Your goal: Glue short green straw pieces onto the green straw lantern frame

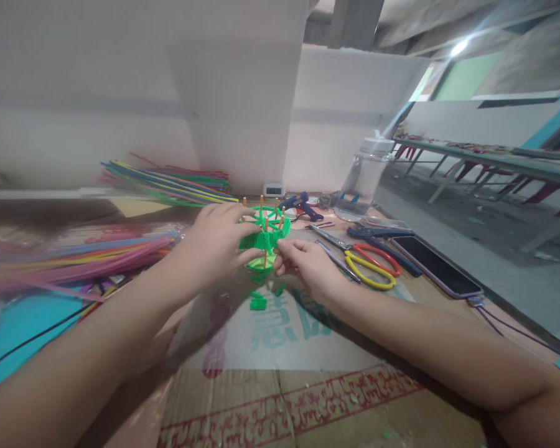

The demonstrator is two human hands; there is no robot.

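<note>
A small green craft frame (273, 240) stands on the table, built of fuzzy green strips like pipe cleaners, with several thin wooden sticks rising through it. Its upper ring has spokes, and a lower green tier shows beneath. My left hand (214, 239) grips it from the left, thumb low and fingers over the upper ring. At its lower right, my right hand (308, 267) is closed in a pinch against the edge; whatever lies between those fingertips is hidden. Small green scraps (258, 303) lie just in front on a plastic sheet (280, 348) with printing.
Bundles of coloured pipe cleaners lie left (135, 249) and behind (177, 180). On the right are scissors (371, 264), dark-handled pliers (378, 233) and a phone (436, 264) with a cable. A glue gun (303, 205), small clock (274, 190) and clear bottle (364, 177) stand farther back.
</note>
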